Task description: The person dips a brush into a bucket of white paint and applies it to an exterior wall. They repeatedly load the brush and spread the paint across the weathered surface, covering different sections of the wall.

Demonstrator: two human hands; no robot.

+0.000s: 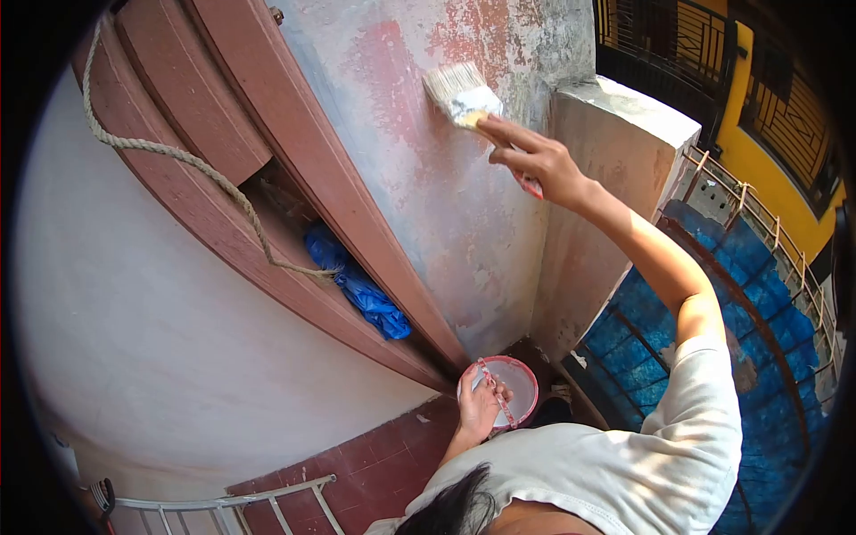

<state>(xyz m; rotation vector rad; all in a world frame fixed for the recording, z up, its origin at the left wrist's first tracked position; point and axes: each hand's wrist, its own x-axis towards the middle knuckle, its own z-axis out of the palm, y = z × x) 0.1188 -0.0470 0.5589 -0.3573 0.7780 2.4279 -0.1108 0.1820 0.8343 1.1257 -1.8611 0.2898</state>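
High against the weathered wall (486,192), my right hand (544,165) is closed around the handle of a wide paintbrush (462,92). Pale bristles point up and to the left and overlap the patchy pink and white surface. Lower down, close to my body, my left hand (480,408) grips a small paint bucket (526,379) at its handle and rim. White paint shows inside the bucket, and its red rim and handle are spattered.
A reddish-brown wooden frame (312,196) runs beside the wall, with a rope (178,153) and a blue plastic bag (370,303) on it. A metal ladder (276,515) stands lower left. To the right are a low wall (588,205) and a blue sheet roof (704,312).
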